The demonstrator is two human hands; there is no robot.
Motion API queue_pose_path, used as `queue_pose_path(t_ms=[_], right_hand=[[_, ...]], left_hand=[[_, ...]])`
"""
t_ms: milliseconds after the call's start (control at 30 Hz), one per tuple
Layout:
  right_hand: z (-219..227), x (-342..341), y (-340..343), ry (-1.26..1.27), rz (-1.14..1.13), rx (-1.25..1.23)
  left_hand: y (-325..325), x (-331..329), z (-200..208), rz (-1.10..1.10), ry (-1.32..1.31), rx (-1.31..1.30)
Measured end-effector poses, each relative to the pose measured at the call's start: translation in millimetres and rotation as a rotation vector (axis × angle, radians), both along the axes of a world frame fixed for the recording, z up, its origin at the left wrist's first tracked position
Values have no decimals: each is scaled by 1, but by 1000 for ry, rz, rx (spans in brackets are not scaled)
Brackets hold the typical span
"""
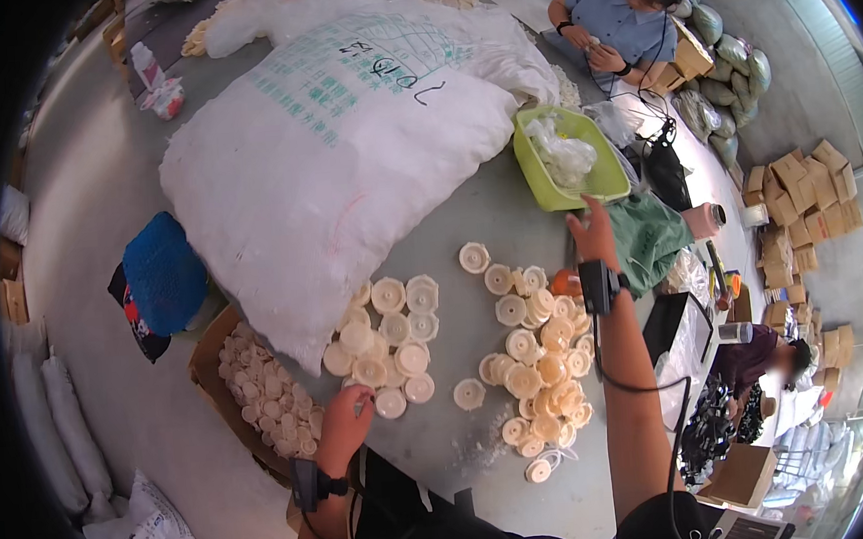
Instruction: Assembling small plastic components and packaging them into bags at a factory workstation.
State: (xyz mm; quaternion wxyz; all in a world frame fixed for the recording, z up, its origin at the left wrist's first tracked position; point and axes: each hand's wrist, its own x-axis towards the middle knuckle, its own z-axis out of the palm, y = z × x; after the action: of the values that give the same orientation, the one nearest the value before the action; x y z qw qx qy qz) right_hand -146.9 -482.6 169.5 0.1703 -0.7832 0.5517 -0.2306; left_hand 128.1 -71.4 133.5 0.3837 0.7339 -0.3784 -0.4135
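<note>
My right hand [592, 235] is stretched out at the near rim of a light green plastic basin [549, 195], thumb and forefinger apart. Crumpled clear plastic [565, 158] lies inside that basin. My left hand [346, 425] is closed, its fingertips together, between a group of cream plastic discs [393, 328] and an open cardboard box [210, 357]. Whatever its fingers may hold is too small to make out. Small pale round pieces [266, 393] fill the box. A second heap of cream discs [547, 373] is piled on the grey table [433, 457], left of my right forearm.
A big white woven sack [336, 167] covers much of the table. Green cloth [652, 236] and an orange object [565, 282] lie near my right wrist. Cables run along my arms. One co-worker [619, 21] sits at the far right, another [753, 360] further right. A blue cushion [165, 271] is at left.
</note>
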Motion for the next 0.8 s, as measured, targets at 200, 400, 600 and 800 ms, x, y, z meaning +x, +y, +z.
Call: queue_pose_path(t_ms=[200, 400, 600, 800], right_hand=[[-6, 72, -110, 376, -202, -104], [-35, 78, -156, 599, -277, -82], [-33, 15, -196, -210, -241, -183], [18, -3, -176, -551, -296, -7]], left_hand=[[0, 23, -24, -2, -12, 80], [-8, 32, -25, 74, 73, 184], [-27, 33, -14, 31, 12, 113], [-42, 26, -4, 19, 7, 21]])
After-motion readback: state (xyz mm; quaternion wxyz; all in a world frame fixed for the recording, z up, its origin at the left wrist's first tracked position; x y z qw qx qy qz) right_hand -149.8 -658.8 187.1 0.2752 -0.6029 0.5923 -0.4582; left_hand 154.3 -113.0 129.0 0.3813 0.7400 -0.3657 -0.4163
